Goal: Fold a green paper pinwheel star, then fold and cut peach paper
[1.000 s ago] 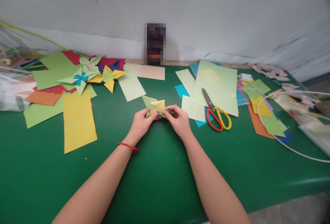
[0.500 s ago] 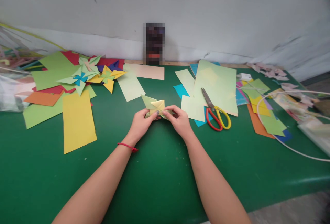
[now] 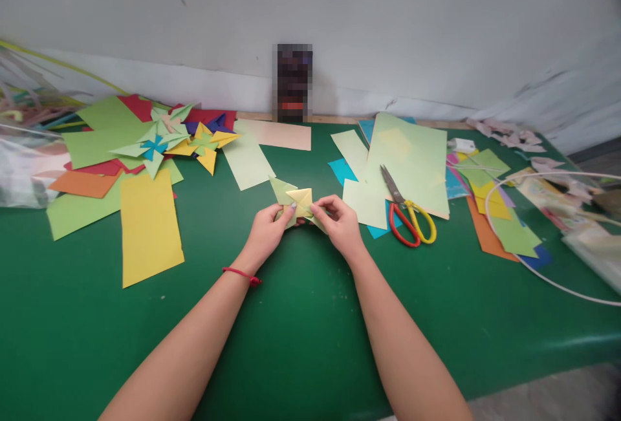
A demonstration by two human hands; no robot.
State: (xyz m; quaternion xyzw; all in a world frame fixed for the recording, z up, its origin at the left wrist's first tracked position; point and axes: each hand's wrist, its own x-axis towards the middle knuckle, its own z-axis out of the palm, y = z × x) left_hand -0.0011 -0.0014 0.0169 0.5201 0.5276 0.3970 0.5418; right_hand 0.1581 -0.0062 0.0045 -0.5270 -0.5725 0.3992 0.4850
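A folded paper piece [image 3: 301,198], pale yellow on top with light green points, is held just above the table between both hands. My left hand [image 3: 268,230] grips its left side, thumb on top and fingers behind and beneath. My right hand [image 3: 338,219] pinches the right edge between thumb and index finger. Part of the underside is hidden by the fingers. To the right, scissors [image 3: 400,204] with one red and one yellow handle rest partly on light green paper [image 3: 407,162].
Folded paper stars [image 3: 204,143] lie among coloured sheets at the left, near a yellow sheet [image 3: 151,230]. A pixelated dark object [image 3: 294,81] leans on the wall. A white cable [image 3: 504,240] loops over paper scraps [image 3: 507,214] at the right of the green table [image 3: 301,330].
My thumbs have shifted outward on the folded paper, so more of its pale yellow centre shows. The view has moved very slightly. Other things lie as before.
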